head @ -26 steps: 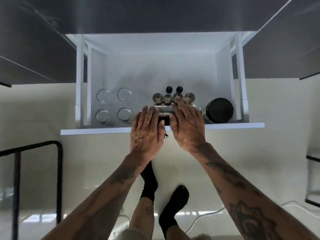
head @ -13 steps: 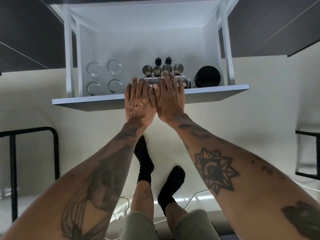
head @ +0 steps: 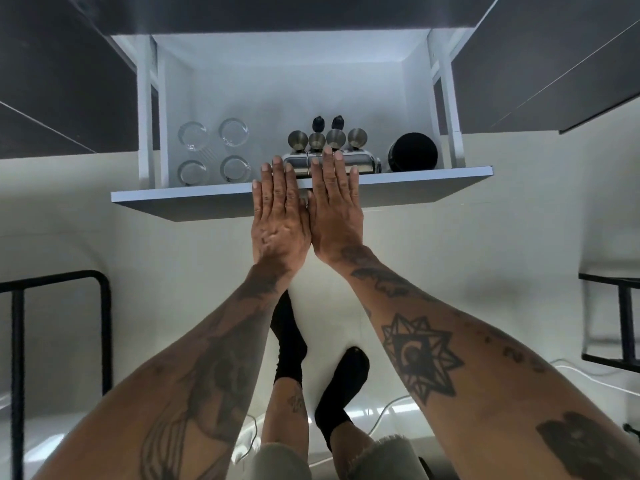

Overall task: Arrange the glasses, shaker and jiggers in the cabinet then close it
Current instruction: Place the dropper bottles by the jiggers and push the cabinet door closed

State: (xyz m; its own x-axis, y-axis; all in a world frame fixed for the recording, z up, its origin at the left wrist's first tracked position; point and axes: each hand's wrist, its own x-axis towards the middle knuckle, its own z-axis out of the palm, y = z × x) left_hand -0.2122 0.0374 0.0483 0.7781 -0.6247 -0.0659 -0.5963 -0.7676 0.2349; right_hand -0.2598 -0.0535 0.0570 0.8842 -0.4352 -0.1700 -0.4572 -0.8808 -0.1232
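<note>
Overhead, a white pull-out cabinet stands open, seen from above, with dark fronts on either side of it. Its front panel runs across the near edge, tilted so that the grey face shows. Below the panel lies a pale glossy floor, where the person's feet in black socks stand, and a black metal frame sits at the left.

Both forearms reach up from the bottom of the view. The left hand and the right hand lie side by side, touching along their inner edges, palms flat against the front panel. The fingers of each hand are straight and only slightly spread, gripping nothing; the fingertips rise past the panel's top edge.

Inside the cabinet, a black round container stands at the right, near the side rail. Just behind the fingertips a shiny metal shaker lies on its side along the front, partly hidden by the fingers. Four clear glasses stand in a two-by-two group at the left. Behind the shaker, four steel jiggers stand in a row, close together, with two small black-topped pieces behind them; what these are cannot be told.
</note>
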